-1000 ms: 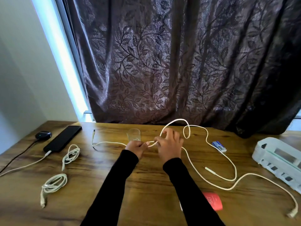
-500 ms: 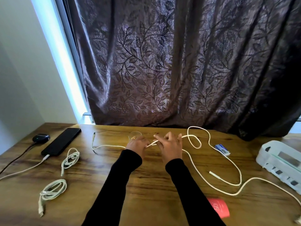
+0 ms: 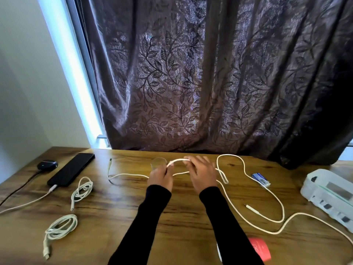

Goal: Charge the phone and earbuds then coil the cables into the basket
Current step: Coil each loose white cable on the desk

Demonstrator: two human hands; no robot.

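Leftmost on the table (image 3: 114,217), the earbuds case (image 3: 47,165) sits at the far corner with a dark lead running off the near-left edge, and just beside it the phone (image 3: 71,169) lies flat with a pale plug in its near end, so the charging part of the task looks done. Nearer the person, two coiled cables (image 3: 81,189) (image 3: 60,226) lie apart on the wood, seemingly wound and parked there until they go into the basket.

Centrally, the left hand (image 3: 160,176) pinches the long white cable (image 3: 275,203) between thumb and fingertips, anchoring a short arch of cord. That arch reaches across to the right hand (image 3: 202,174), whose fingers are spread and only lightly bent over the cord; whether they actually grip it cannot be told through the blur. Held this way, the pair appear to be shaping the first loop of a coil. A small clear cup (image 3: 159,162) stands behind the left hand.

Further right, the rest of the cable trails in loose curves toward the near-right edge, slack enough to feed the winding. A small blue-and-white packet (image 3: 260,179) lies beyond it, a red object (image 3: 260,248) peeks from under the right sleeve, and the pale basket (image 3: 332,197) waits at the right edge, well apart from the hands.
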